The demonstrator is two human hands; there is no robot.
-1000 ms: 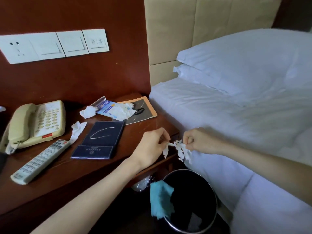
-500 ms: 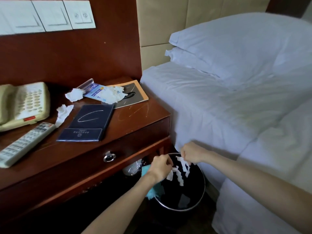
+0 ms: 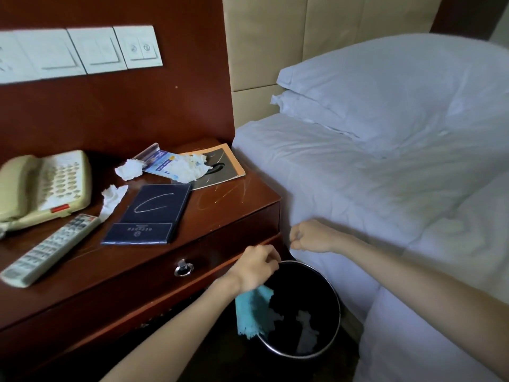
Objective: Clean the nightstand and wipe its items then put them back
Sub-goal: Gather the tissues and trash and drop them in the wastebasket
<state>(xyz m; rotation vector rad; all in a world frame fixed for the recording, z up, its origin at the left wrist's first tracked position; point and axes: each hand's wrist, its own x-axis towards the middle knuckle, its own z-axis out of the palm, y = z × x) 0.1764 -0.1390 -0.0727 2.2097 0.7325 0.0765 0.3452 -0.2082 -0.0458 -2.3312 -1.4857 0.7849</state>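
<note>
While the big white bed (image 3: 358, 188) lies just right of the brown wooden nightstand (image 3: 225, 216), a round black bin (image 3: 316, 285) stands on the floor by its front right corner. On top lie a cream phone (image 3: 46, 188), a dark blue folder (image 3: 150, 213), a grey remote (image 3: 52, 249) and crumpled white tissues (image 3: 129, 169). In front of the drawer, your left hand (image 3: 256, 267) is curled; I cannot tell if it holds anything. Your right hand (image 3: 311, 237) is an empty fist.

left hand (image 3: 254, 267) and right hand (image 3: 311, 237) are curled, near each other.
</note>
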